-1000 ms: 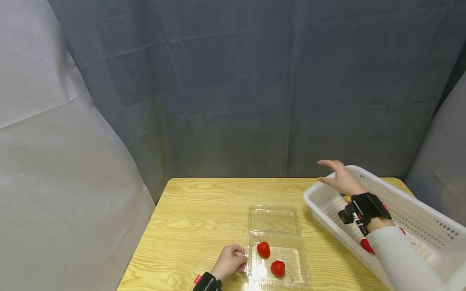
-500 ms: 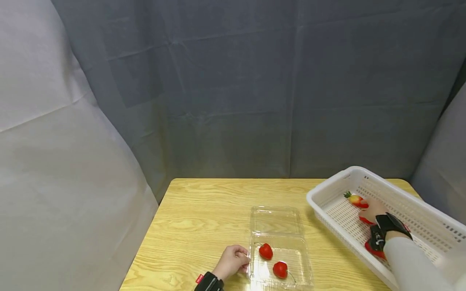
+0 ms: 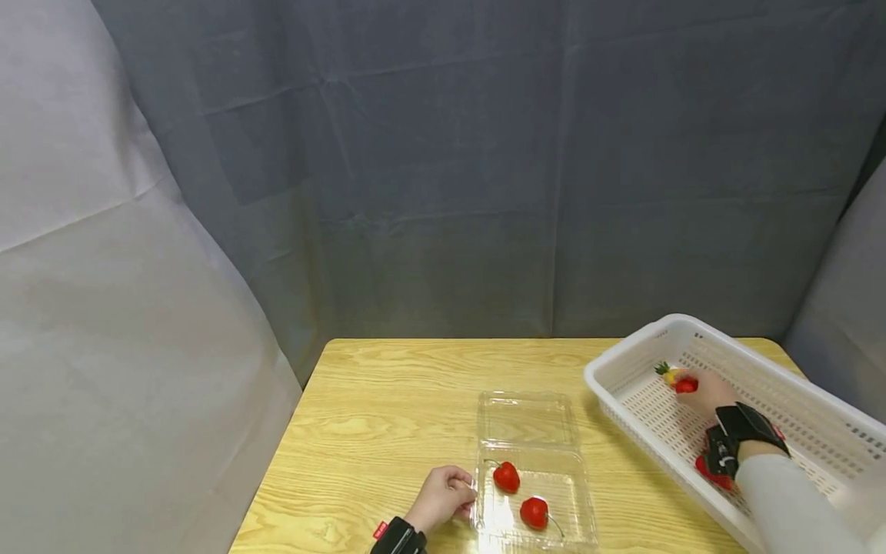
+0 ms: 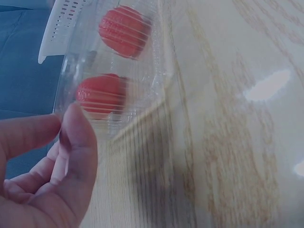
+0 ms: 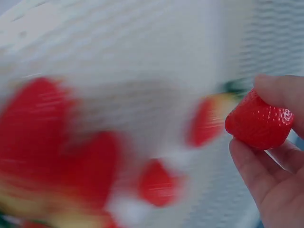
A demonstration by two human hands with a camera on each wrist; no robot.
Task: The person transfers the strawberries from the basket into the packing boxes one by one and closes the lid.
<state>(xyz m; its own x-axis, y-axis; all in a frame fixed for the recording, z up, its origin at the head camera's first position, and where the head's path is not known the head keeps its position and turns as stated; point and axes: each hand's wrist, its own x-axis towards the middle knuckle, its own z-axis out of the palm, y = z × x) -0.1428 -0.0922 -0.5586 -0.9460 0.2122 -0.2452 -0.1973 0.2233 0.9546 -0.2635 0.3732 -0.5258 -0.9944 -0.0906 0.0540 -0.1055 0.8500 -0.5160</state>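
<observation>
At the front of the table lies an open clear plastic clamshell box with two red strawberries, one at the left and one at the lower right, both with thin stems. My left hand pinches the box's left rim between thumb and forefinger, plain in the left wrist view. Inside the white basket, my right hand holds a small red strawberry between thumb and fingers, above the basket floor. Just behind it lies a yellow-topped strawberry with green leaves.
More strawberries lie in the basket, partly under the right forearm: a red one and large blurred ones in the right wrist view. The basket's high walls surround the right hand. A grey curtain hangs behind the wooden table.
My right hand has gone down from above the basket's far left rim into the basket and picked up a small strawberry, lifting it slightly. The left hand stays at the box.
</observation>
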